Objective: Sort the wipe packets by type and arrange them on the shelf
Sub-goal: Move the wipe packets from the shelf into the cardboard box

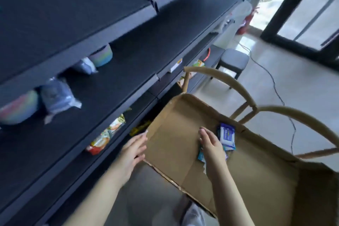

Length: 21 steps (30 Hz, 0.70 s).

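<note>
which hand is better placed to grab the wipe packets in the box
Right. The right hand is inside the cardboard box, directly over the wipe packets. The left hand sits at the box's left wall, apart from the packets, so it seems better kept steadying the box.

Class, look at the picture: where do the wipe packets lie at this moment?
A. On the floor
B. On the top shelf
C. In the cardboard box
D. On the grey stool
C: the packets lie in a small pile in the far corner of the box, partly covered by the right hand reaching in.
</note>
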Available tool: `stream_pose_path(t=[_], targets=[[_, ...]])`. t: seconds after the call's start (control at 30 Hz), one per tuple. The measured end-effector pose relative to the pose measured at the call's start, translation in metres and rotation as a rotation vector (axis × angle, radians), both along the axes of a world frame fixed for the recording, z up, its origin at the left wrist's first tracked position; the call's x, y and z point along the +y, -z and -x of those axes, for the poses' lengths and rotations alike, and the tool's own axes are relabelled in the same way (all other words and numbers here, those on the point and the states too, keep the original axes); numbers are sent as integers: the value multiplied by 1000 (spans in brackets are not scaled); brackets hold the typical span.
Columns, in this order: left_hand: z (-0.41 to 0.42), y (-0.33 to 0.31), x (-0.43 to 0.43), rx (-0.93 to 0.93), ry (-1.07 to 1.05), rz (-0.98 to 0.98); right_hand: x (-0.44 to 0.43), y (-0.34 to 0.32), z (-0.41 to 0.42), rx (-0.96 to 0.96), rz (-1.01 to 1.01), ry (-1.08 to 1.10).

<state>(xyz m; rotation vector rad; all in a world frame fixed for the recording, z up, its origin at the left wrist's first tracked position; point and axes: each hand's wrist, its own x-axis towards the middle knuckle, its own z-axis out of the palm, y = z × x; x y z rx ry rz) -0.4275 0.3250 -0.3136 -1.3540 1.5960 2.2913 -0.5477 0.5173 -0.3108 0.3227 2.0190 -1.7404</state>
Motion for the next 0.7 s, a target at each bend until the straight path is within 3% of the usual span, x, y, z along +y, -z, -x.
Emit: stream_pose_path(t=[0.23,0.4,0.7], targets=[[-133,-160,-59,292,-173,142,-95,-157,-110,152,216,-327],[-206,-242,-97,449,-222,353,-156,-235,-152,328,321,-521],[-311,-308,-167,430,-532,636,-266,-292,-203,404,433,-919]])
